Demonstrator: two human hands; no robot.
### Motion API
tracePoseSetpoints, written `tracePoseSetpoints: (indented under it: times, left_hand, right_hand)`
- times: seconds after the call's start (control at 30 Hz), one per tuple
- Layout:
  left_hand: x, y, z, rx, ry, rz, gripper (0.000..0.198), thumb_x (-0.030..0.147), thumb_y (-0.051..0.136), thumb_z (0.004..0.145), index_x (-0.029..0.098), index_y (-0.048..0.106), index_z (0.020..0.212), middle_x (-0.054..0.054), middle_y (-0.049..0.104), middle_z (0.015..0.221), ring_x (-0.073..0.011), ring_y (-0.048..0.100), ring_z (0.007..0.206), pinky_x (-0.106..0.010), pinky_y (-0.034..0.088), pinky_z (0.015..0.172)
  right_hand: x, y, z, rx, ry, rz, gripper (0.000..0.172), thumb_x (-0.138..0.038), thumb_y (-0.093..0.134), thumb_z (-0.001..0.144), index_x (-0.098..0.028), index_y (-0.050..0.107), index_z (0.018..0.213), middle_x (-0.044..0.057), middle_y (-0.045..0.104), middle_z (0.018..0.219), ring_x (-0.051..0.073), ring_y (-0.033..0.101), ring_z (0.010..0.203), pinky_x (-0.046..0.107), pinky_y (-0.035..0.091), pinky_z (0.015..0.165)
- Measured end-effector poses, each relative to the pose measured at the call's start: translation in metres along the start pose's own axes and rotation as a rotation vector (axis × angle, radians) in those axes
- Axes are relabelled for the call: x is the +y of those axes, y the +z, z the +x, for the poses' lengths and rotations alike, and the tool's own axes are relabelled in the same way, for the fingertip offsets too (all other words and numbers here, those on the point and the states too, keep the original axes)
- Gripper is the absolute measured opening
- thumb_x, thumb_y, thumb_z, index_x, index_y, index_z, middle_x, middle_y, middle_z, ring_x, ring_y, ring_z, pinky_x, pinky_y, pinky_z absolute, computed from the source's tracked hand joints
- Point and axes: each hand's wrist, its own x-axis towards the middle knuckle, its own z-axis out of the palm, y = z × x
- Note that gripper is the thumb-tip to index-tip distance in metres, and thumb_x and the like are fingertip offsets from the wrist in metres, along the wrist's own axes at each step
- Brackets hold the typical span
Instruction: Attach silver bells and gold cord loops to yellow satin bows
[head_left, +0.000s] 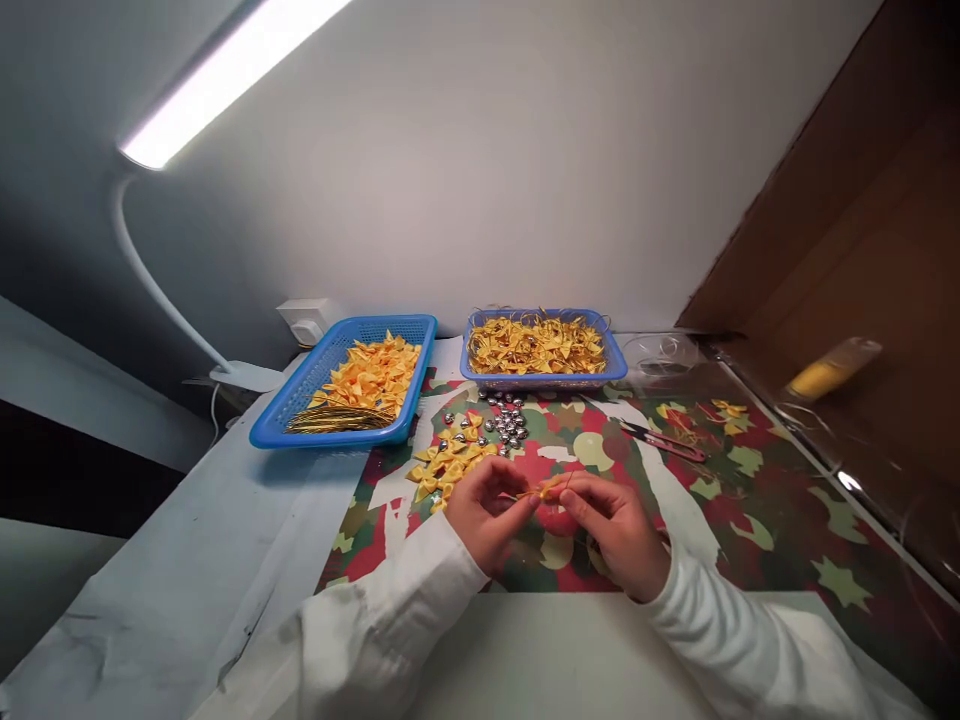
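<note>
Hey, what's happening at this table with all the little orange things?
A person in white sleeves pinches a small orange bow between the left hand and right hand, just above a patterned cloth. A loose heap of bows and some silver beads lie just beyond. At the back, the left blue tray and the right blue tray hold more orange pieces. Snips lie to the right.

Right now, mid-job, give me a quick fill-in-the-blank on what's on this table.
The left hand and right hand pinch one yellow ____ between them.
The left basket and right basket are both ____.
The snips lie to the ____ of the hands.
The bells are ____ in colour.
Missing: bow; blue; right; silver.
</note>
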Motion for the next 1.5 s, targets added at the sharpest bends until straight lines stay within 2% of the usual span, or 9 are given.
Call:
tracePoseSetpoints:
  times: [0.17, 0.3, 0.5, 0.63, 0.73, 0.87, 1.03, 1.2, 1.5]
  left_hand:
    - [0.003, -0.001, 0.003, -0.159, -0.503, -0.398, 0.043, 0.053, 0.07, 0.06, 0.016, 0.055, 0.077, -0.001, 0.06, 0.069, -0.0147, 0.06, 0.062, -0.026, 0.052, 0.05]
    - [0.002, 0.0, 0.004, -0.304, -0.721, -0.468, 0.042, 0.037, 0.079, 0.056, 0.017, 0.053, 0.081, 0.0, 0.063, 0.064, -0.0115, 0.061, 0.054, -0.02, 0.049, 0.048]
    - [-0.005, -0.002, -0.002, -0.348, -0.678, -0.541, 0.043, 0.024, 0.084, 0.053, 0.018, 0.054, 0.084, 0.002, 0.065, 0.066, -0.0086, 0.061, 0.055, -0.017, 0.046, 0.05]
    - [-0.008, -0.004, -0.003, -0.391, -0.658, -0.541, 0.043, 0.022, 0.084, 0.052, 0.018, 0.056, 0.083, 0.0, 0.066, 0.064, -0.0069, 0.057, 0.049, -0.015, 0.041, 0.045]
    - [-0.005, -0.002, -0.004, -0.309, -0.624, -0.547, 0.047, 0.022, 0.086, 0.047, 0.018, 0.062, 0.087, 0.0, 0.065, 0.066, -0.0085, 0.058, 0.052, -0.018, 0.042, 0.048]
    - [0.0, 0.004, -0.004, -0.083, -0.491, -0.525, 0.035, 0.025, 0.086, 0.045, 0.015, 0.069, 0.073, -0.001, 0.063, 0.069, -0.0096, 0.058, 0.063, -0.02, 0.044, 0.06]
    - [0.004, 0.006, -0.001, 0.143, -0.426, -0.508, 0.033, 0.027, 0.088, 0.04, 0.015, 0.065, 0.062, 0.004, 0.057, 0.064, -0.0021, 0.046, 0.052, -0.013, 0.035, 0.046]
    - [0.008, 0.006, -0.001, 0.102, -0.588, -0.547, 0.036, 0.033, 0.085, 0.045, 0.015, 0.06, 0.065, 0.006, 0.05, 0.047, -0.0039, 0.045, 0.042, -0.013, 0.03, 0.036]
    - [0.007, 0.006, -0.001, 0.103, -0.579, -0.452, 0.041, 0.036, 0.085, 0.044, 0.014, 0.061, 0.068, 0.004, 0.057, 0.047, -0.0034, 0.045, 0.035, -0.012, 0.032, 0.032]
  right_hand:
    - [0.0, -0.002, -0.003, 0.009, -0.052, 0.011, 0.015, -0.034, 0.064, 0.078, -0.021, 0.073, 0.076, 0.006, 0.071, 0.084, 0.019, 0.065, 0.084, 0.031, 0.053, 0.077]
    - [0.0, -0.002, -0.006, -0.049, -0.125, 0.005, 0.014, -0.03, 0.062, 0.081, -0.022, 0.072, 0.077, 0.006, 0.071, 0.084, 0.018, 0.065, 0.082, 0.032, 0.052, 0.077]
    - [-0.01, -0.002, -0.006, -0.099, -0.221, -0.108, 0.017, -0.028, 0.059, 0.084, -0.021, 0.07, 0.074, 0.007, 0.071, 0.077, 0.019, 0.064, 0.078, 0.038, 0.049, 0.08]
    - [-0.014, -0.005, -0.008, -0.07, -0.141, -0.082, 0.018, -0.031, 0.056, 0.085, -0.021, 0.066, 0.074, 0.008, 0.069, 0.092, 0.019, 0.064, 0.087, 0.035, 0.05, 0.08]
    - [-0.011, -0.009, -0.01, 0.015, -0.072, 0.032, 0.016, -0.031, 0.053, 0.088, -0.022, 0.063, 0.079, 0.005, 0.068, 0.088, 0.016, 0.063, 0.084, 0.029, 0.051, 0.075]
    - [-0.008, -0.01, -0.012, 0.044, 0.041, 0.195, 0.017, -0.034, 0.05, 0.09, -0.022, 0.058, 0.083, -0.003, 0.057, 0.058, 0.009, 0.053, 0.054, 0.02, 0.045, 0.052]
    - [-0.011, -0.005, -0.014, -0.013, 0.168, 0.226, 0.021, -0.038, 0.056, 0.085, -0.019, 0.061, 0.083, -0.005, 0.049, 0.049, 0.007, 0.046, 0.047, 0.017, 0.039, 0.045]
    - [-0.011, -0.002, -0.016, -0.061, 0.249, 0.214, 0.021, -0.038, 0.061, 0.081, -0.017, 0.064, 0.081, -0.003, 0.055, 0.049, 0.007, 0.05, 0.043, 0.018, 0.043, 0.044]
    - [-0.011, -0.002, -0.016, -0.107, 0.272, 0.17, 0.021, -0.036, 0.062, 0.08, -0.017, 0.059, 0.075, -0.003, 0.057, 0.047, 0.008, 0.053, 0.04, 0.02, 0.045, 0.043]
